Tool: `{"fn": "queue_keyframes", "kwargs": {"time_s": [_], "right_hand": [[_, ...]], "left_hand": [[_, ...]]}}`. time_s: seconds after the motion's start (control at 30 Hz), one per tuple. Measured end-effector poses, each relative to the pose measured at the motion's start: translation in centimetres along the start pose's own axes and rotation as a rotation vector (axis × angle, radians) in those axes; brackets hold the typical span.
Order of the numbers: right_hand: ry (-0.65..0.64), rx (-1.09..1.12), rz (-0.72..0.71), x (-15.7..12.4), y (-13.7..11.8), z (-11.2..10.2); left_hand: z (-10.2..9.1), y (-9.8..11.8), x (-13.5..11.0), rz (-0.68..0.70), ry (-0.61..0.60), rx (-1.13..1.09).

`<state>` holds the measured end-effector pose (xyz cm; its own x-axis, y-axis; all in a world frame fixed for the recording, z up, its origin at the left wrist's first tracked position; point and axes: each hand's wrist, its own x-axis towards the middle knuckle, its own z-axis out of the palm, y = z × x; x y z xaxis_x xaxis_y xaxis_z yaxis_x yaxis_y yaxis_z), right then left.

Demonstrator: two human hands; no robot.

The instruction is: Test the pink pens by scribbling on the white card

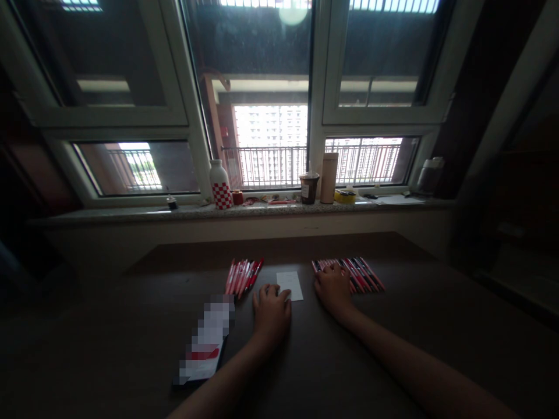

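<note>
My left hand (pixel 271 313) rests low over the table with its fingers apart, the thumb over the lower left edge of a small white paper (pixel 292 284). To the right of that paper, my right hand (pixel 334 289) lies over the left part of a row of red, pink and black pens (pixel 364 274). Its fingers are bent and spread across the pens; the hand hides some of them. Another bunch of pink and red pens (pixel 242 276), slightly fanned, lies beyond and to the left of my left hand.
A blurred-out white and red flat item with a dark edge (pixel 205 343) lies at the left. Behind the dark table (pixel 174 256), the windowsill (pixel 187 212) holds a checked bottle (pixel 220 186), a drink cup (pixel 309 189), a beige flask (pixel 329 179) and a yellow item (pixel 345 196).
</note>
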<state>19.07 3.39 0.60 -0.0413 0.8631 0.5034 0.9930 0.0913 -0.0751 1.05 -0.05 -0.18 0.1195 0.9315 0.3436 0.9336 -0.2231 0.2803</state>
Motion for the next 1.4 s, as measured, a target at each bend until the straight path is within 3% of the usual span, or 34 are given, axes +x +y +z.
{"fn": "queue_keyframes", "kwargs": {"time_s": [0.47, 0.73, 0.87, 1.4], "right_hand": [[0.048, 0.032, -0.001, 0.1, -0.1, 0.1], [-0.004, 0.361, -0.282, -0.7, -0.8, 0.3], [-0.054, 0.402, -0.374, -1.2, -1.3, 0.1], [-0.068, 0.426, -0.436, -1.1, -1.2, 1.0]], "left_hand": [[0.0, 0.1, 0.0, -0.012, -0.003, -0.004], [-0.2, 0.3, -0.1, -0.023, 0.005, 0.005], [-0.3, 0.2, -0.1, -0.015, 0.007, 0.014], [-0.3, 0.2, -0.1, -0.026, -0.021, 0.032]]}}
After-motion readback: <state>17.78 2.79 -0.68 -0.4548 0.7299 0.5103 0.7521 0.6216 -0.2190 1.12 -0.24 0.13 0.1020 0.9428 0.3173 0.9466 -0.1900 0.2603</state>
